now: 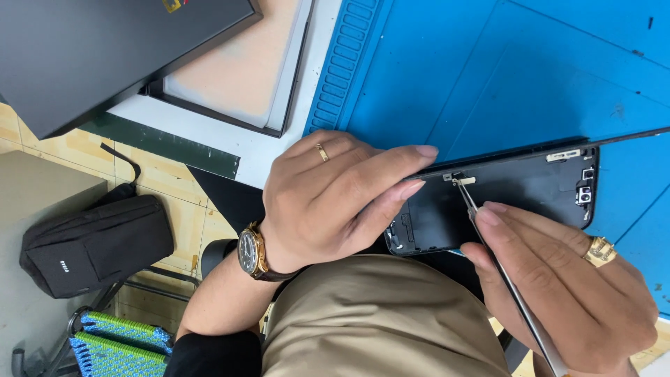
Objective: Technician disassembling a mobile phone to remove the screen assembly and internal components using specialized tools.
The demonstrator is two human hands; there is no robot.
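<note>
We judge part removal underway: our left hand (328, 199) steadies the phone frame (502, 195), our right hand (565, 286) pinches tweezers (488, 241) closed on 1 small connector (464, 181), needing a gentle lift next.

Left hand (328, 199) arches with fingers extended and pressed down, wrist bent; right hand (565, 290) pinches closed, thumb and forefinger together, knuckles raised.

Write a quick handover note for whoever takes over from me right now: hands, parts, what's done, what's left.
Left hand: steadies the phone housing by its top edge, on the blue mat.
Right hand: holds tweezers, tips at a small pale part near that edge.
Done: housing open, inside facing up.
Left: the part is still at the tips, seated or loose I cannot tell.
</note>
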